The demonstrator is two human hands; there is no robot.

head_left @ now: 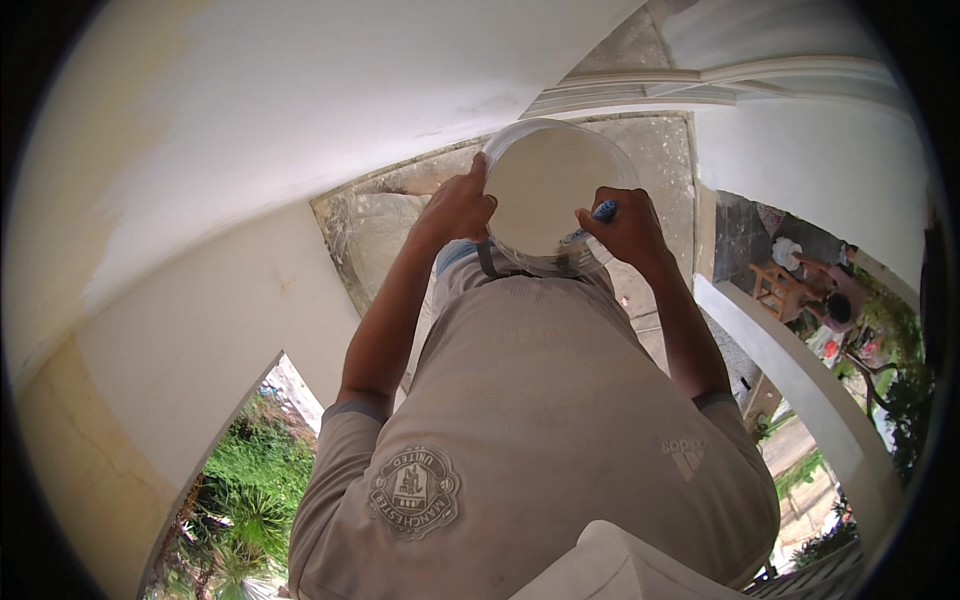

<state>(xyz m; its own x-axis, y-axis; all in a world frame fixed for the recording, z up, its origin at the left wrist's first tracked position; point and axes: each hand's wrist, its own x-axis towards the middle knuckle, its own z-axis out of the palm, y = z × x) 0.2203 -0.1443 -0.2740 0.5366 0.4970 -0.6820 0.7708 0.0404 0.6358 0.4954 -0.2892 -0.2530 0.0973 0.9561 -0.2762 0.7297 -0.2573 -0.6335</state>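
Note:
A round white bucket [620, 150] of off-white paint [535, 185] is in front of my body at the upper middle. My left hand [462, 205] is closed on the bucket's left rim. In my right hand [630, 228], at the bucket's right side, is a paintbrush with a blue handle [604, 210]. The brush slants down toward the near inner side of the bucket. I cannot make out its bristles clearly. Dark smears mark the bucket's near edge.
A white wall [330, 80] with yellowish patches curves along the left and top. Stained floor [660, 150] lies below the bucket. White ledges [800, 345] run at the right. Beyond them, another person [845, 300] is near a wooden chair [775, 290]. Green plants [250, 480] show at lower left.

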